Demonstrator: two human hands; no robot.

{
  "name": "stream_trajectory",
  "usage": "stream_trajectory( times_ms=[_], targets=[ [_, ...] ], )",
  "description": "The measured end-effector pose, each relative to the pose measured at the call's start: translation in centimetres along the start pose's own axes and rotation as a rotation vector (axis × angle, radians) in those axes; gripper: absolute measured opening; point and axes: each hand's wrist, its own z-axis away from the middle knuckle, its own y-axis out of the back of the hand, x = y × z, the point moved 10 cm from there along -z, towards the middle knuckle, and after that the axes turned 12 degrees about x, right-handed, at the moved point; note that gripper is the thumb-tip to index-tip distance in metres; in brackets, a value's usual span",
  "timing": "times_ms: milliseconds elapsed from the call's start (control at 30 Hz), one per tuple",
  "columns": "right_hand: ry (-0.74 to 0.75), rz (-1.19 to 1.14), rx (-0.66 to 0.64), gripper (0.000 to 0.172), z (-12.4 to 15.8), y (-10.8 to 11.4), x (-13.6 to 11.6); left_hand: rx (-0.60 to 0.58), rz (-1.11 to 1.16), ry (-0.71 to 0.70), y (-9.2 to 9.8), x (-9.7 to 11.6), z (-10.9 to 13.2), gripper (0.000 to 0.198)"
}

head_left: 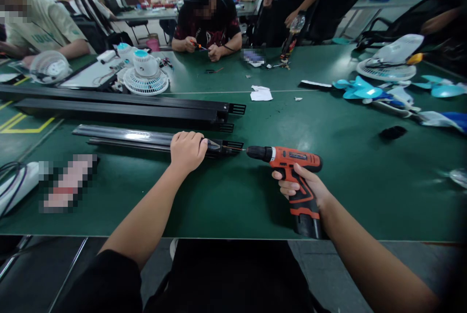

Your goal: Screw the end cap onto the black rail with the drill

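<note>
My right hand is wrapped round the grip of a red and black cordless drill. The drill lies level above the green table, its chuck and thin bit pointing left. The bit's tip meets or nearly meets the slotted end of a long black metal rail; whether it touches I cannot tell. Near that end, my left hand is closed over the rail from above, fingers curled round its far side. A second thin black strip lies along the rail's near edge.
Longer black rails lie just beyond. White fan parts stand at the back left. Blue fan blades and another white fan housing lie at the right. A paper scrap is in the middle. Across the table, a person handles a screwdriver.
</note>
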Motion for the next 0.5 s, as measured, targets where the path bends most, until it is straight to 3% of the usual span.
stream_trajectory(
  times_ms=[500],
  targets=[
    [0.010, 0.027, 0.006, 0.034, 0.08, -0.11, -0.05, -0.008, -0.001, 0.002, -0.09, -0.02, -0.03, 0.045]
  ],
)
